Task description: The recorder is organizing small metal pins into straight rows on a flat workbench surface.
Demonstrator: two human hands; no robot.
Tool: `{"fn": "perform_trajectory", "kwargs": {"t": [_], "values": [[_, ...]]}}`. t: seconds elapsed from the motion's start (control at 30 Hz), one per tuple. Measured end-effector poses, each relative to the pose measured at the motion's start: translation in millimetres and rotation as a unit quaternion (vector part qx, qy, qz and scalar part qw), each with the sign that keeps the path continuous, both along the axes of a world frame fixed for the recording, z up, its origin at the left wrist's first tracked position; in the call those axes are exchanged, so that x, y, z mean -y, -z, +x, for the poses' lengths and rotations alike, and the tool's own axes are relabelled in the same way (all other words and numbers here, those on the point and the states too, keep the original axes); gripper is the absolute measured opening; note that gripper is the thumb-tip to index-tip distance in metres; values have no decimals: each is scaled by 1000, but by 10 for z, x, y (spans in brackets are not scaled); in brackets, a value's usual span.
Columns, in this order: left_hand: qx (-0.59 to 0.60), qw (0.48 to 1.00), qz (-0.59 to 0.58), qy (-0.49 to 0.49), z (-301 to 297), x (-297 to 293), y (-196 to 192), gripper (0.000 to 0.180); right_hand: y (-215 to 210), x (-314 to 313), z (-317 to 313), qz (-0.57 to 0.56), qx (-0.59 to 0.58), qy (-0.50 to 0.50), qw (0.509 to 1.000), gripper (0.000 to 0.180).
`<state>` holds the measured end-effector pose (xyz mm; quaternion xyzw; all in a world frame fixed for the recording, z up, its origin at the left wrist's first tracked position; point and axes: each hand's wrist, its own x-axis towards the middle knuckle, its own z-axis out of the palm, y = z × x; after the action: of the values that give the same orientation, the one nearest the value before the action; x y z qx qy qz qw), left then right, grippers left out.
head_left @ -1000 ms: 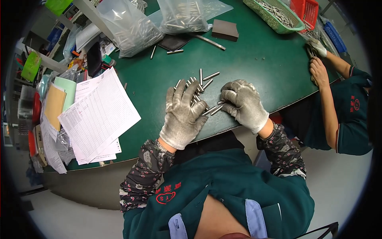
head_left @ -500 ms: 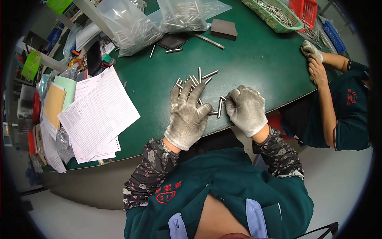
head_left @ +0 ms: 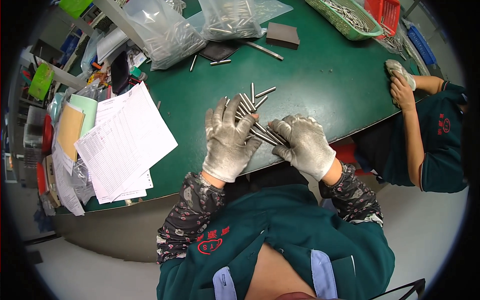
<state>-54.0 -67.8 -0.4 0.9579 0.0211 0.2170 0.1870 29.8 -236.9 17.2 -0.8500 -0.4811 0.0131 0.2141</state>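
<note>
A loose heap of short metal pins [head_left: 245,103] lies on the green table between my two gloved hands. My left hand [head_left: 224,142] rests palm down over the heap's left side, fingers stretched out and slightly apart, hiding some pins. Its forefinger, bare at the tip, touches the pins. My right hand [head_left: 306,145] is cupped at the heap's right end. Its thumb and forefinger stand apart, on either side of several slanting pins [head_left: 270,136], touching their ends. Two pins [head_left: 265,92] lie just beyond the heap.
Clear bags of pins [head_left: 175,42] stand at the back, near a dark block [head_left: 283,36] and a flat metal bar [head_left: 264,50]. Paper sheets [head_left: 127,145] cover the left side. A green basket [head_left: 350,22] holds pins at far right. A co-worker's hands [head_left: 401,85] rest on the table edge.
My right hand has moved left to the heap, and its pinch has loosened. The pins near it now lie against the others. My left hand has shifted slightly left, its fingers still spread.
</note>
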Motion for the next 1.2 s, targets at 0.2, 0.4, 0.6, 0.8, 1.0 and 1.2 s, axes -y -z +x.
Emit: {"fn": "perform_trajectory", "kwargs": {"t": [0.2, 0.4, 0.6, 0.8, 1.0, 1.2], "values": [[-31, 998, 47, 5, -21, -74, -12, 37, -1, -61, -65, -31, 55, -86, 994, 35], [0, 1000, 20, 9, -90, -174, 82, 33, 57, -5, -104, -13, 125, -92, 988, 33], [-5, 1000, -6, 29, -101, -252, 93, 42, 69, 91, -83, -24, 141, -31, 989, 33], [-14, 997, 64, 27, 43, -80, -112, 45, -19, 73, -85, -23, 134, 23, 990, 27], [19, 996, 83, 7, 92, 19, -19, 32, -52, 74, -159, -11, 88, 55, 995, 33], [25, 996, 83, -29, 169, 33, -17, 27, -47, 87, -171, -8, 90, 62, 994, 32]]}}
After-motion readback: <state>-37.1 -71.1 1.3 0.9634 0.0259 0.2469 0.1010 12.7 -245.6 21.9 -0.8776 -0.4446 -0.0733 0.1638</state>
